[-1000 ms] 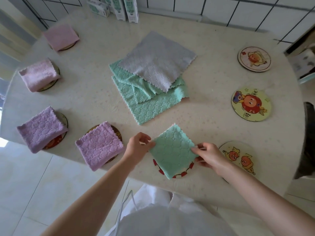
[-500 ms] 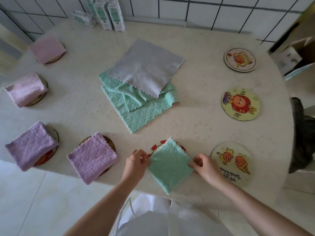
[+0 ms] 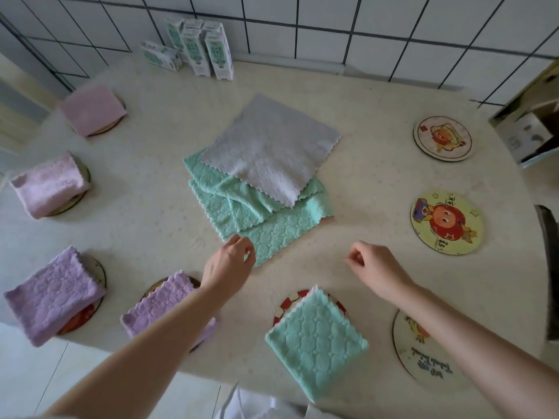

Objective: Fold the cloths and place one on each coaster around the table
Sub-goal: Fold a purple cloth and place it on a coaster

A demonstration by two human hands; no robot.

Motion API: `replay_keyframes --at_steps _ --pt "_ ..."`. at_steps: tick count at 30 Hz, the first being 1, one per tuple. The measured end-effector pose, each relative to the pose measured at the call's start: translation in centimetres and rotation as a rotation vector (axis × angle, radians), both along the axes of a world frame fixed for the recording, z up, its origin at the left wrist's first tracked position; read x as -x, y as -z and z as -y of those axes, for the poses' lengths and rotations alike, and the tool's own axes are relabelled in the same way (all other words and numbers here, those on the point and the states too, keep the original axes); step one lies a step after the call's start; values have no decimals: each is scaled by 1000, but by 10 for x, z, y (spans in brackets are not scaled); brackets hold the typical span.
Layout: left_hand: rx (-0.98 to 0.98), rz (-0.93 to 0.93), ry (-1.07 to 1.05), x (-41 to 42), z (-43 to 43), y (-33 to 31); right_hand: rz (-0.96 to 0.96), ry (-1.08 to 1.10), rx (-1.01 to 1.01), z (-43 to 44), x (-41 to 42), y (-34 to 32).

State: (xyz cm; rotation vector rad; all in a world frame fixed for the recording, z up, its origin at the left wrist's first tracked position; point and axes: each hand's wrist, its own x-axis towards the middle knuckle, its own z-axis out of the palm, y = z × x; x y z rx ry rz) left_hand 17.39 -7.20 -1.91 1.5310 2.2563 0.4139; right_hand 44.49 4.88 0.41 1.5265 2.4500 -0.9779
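Speckled cream bench [image 3: 378,182] is carrying quilted green cloths [image 3: 272,237]; my left hand [image 3: 230,264] is sitting curled at one corner, grip unclear; right hand [image 3: 375,267] hovering, loose, empty.

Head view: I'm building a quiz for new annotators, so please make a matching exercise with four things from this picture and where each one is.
Things:
1. grey cloth
2. folded green cloth
3. cartons
4. left hand

Places:
A. by the tiled wall
B. on top of the middle pile
C. at the pile's near corner
D. on the red-and-white coaster

Pairs: 1-B, 2-D, 3-A, 4-C.
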Motion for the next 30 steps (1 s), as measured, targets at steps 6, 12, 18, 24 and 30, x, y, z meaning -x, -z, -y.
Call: replay_keyframes --at_steps 6,12,18,24,30 --pt "-151 -92 142 37 -78 4 -126 -139 -153 -55 98 -10" --pt "-193 -207 277 57 -127 19 -31 -317 -250 -75 153 14" --pt "-149 -208 364 69 -141 33 152 -342 -310 -75 172 24" --pt "-161 -151 377 76 -138 41 230 -332 -316 -74 180 26" --pt "-150 -158 374 78 -147 34 86 -223 -337 -85 186 12"
